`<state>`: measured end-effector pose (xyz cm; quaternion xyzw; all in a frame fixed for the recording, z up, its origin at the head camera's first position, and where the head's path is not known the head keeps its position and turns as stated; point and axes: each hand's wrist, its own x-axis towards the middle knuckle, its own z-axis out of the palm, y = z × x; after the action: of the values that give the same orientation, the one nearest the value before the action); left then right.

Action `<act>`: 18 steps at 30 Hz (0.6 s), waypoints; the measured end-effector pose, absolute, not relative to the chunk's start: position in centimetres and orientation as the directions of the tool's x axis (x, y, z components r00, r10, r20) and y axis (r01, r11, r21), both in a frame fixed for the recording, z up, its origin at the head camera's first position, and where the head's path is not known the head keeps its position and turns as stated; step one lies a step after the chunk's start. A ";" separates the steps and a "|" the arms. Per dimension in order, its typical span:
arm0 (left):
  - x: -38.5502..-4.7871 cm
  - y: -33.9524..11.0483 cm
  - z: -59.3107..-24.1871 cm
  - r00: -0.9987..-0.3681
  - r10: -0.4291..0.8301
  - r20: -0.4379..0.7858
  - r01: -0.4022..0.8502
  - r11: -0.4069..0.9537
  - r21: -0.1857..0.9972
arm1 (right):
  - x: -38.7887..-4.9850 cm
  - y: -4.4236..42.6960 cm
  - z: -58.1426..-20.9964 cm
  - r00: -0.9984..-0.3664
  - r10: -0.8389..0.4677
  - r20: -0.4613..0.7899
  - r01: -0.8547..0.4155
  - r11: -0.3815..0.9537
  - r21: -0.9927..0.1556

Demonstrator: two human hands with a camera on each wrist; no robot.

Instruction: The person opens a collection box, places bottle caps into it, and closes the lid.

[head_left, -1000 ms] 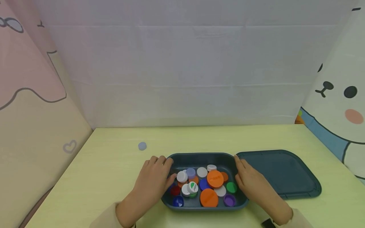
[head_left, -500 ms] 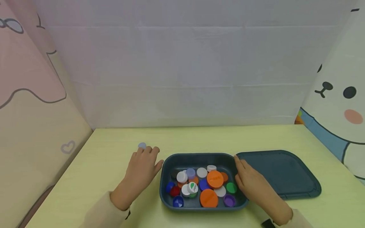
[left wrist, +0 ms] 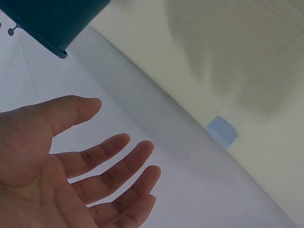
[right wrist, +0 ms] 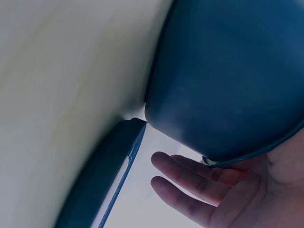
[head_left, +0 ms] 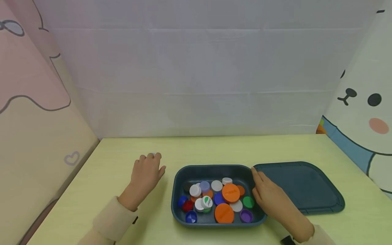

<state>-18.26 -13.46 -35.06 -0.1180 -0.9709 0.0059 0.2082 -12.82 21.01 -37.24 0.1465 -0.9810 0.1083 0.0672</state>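
Note:
My left hand hangs over the left part of the table, fingers spread and slightly bent, holding nothing. Beyond its fingertips lies a pale blue bottle cap, mostly hidden by the fingers in the head view. A dark teal plastic box contains many bottle caps, among them a large orange cap, a purple cap, a green cap and a red cap. On the box's right rim rests my right hand; its fingers extend loosely outside the wall in the right wrist view, the thumb hidden there.
A flat dark teal lid lies on the pale yellow table, right of the box and partly behind the right hand. A white sheet stands along the table's back, with printed cloth at the sides.
My left hand has left the box's left rim and moved left and away from me, now covering most of the lone pale blue cap. The right hand stays on the rim.

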 end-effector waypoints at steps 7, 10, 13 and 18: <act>-19.5 -14.4 -35.4 -0.945 0.170 0.279 0.174 0.985 -0.013 | -12.8 21.1 -37.1 -0.950 -0.278 0.142 -0.302 0.933 -0.195; -20.1 -14.8 -35.5 -0.956 0.152 0.251 0.160 0.987 0.010 | -12.9 21.1 -37.0 -0.951 -0.278 0.136 -0.301 0.933 -0.196; -20.6 -15.2 -35.6 -0.962 0.136 0.237 0.148 0.988 0.034 | -12.8 21.1 -37.0 -0.951 -0.279 0.133 -0.301 0.932 -0.202; -21.4 -15.9 -35.9 -0.975 0.103 0.199 0.117 0.991 0.062 | -12.8 21.1 -37.0 -0.951 -0.282 0.128 -0.304 0.930 -0.205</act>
<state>-21.44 -15.90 -35.90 -0.0554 -0.9929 -0.0368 0.0983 -12.81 21.13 -36.96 0.1494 -0.9813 0.1119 0.0480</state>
